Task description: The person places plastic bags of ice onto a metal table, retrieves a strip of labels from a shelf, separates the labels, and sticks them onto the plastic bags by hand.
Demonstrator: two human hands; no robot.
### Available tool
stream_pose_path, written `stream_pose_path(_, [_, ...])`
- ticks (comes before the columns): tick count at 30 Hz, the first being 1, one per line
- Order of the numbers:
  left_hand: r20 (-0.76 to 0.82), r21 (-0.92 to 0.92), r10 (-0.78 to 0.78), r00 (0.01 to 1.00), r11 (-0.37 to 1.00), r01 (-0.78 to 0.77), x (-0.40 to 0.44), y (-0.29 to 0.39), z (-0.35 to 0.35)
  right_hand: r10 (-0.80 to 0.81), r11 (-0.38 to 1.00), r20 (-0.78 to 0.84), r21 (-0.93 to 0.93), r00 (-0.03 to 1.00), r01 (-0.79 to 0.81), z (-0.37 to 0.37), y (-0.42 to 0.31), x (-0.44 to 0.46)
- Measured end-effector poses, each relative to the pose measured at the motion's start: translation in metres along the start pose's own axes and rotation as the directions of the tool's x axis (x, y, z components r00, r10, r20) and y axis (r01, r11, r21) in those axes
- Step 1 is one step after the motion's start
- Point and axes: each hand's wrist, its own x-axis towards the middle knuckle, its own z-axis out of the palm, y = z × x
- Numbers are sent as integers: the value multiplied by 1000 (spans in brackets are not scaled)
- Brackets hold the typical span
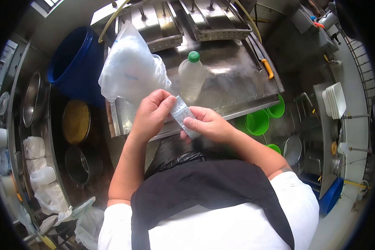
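Observation:
Between my two hands, in front of my apron, is a small silver-grey sachet (181, 113) covered in printed text. My left hand (155, 112) pinches its upper end between thumb and fingers. Farther down, my right hand (207, 124) grips the lower part, its thumb on the printed face. Just beyond the sachet, a clear plastic bottle (191, 79) with a green cap stands on the metal counter (233, 68). A bulging, whitish plastic bag (128, 68) sits to its left; its contents are blurred.
An orange-handled knife (267, 69) lies along the counter's right edge. Bright green buckets (256, 123) stand below on the right. To the left are a tall blue barrel (73, 58) and a pot with yellowish contents (76, 123). White containers (334, 100) are stacked far right.

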Motion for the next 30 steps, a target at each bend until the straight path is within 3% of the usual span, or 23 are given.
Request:
stream_pose_path(8, [-1, 75, -23, 1000, 997, 23, -4, 1, 14, -45, 998, -7, 37, 999, 46, -4, -1, -3])
stream_pose_path(10, [-3, 79, -27, 1000, 997, 27, -3, -7, 11, 60, 995, 20, 76, 998, -61, -10, 0, -2])
stream_pose_path(13, [-102, 168, 1, 995, 986, 16, -6, -5, 9, 37, 999, -50, 33, 998, -36, -15, 11, 4])
stream_pose_path(14, [-232, 456, 284, 930, 877, -154, -8, 1, 8, 32, 999, -84, 39, 996, -28, -15, 14, 4])
stream_pose_path(15, [-259, 717, 564, 784, 656, -236, -10, 11, 7, 29, 999, -80, 40, 996, -26, -17, 15, 4])
stream_pose_path(16, [-172, 853, 744, 646, 440, -280, -7, 25, -2, 11, 999, -122, 52, 992, -5, -18, 16, 4])
stream_pose_path(18, [-38, 965, 893, 448, 148, -215, 0, 53, -20, -38, 994, -188, 96, 981, 57, -22, 22, 5])
stream_pose_path(21, [-49, 995, 943, 330, 76, -69, 35, 64, -46, -144, 986, -231, 55, 962, 160, -28, 26, 11])
stream_pose_path(23, [-209, 978, 741, 638, 163, 132, 58, 37, -78, -156, 981, -244, 77, 957, 180, -26, 24, 12])
stream_pose_path(24, [-339, 879, 528, 778, 473, 62, 59, 46, -80, -151, 983, -251, 66, 956, 173, -23, 21, 12])
stream_pose_path(25, [-337, 879, 534, 776, 473, 56, 60, 46, -86, -147, 984, -260, 56, 954, 167, -21, 19, 13])
stream_pose_path(27, [-206, 872, 634, 745, 465, -155, 61, 47, -96, -130, 989, -280, 34, 951, 145, -19, 19, 11])
stream_pose_path(30, [-170, 858, 598, 783, 482, -181, 55, 59, -103, -109, 990, -323, 51, 940, 132, -13, 19, 9])
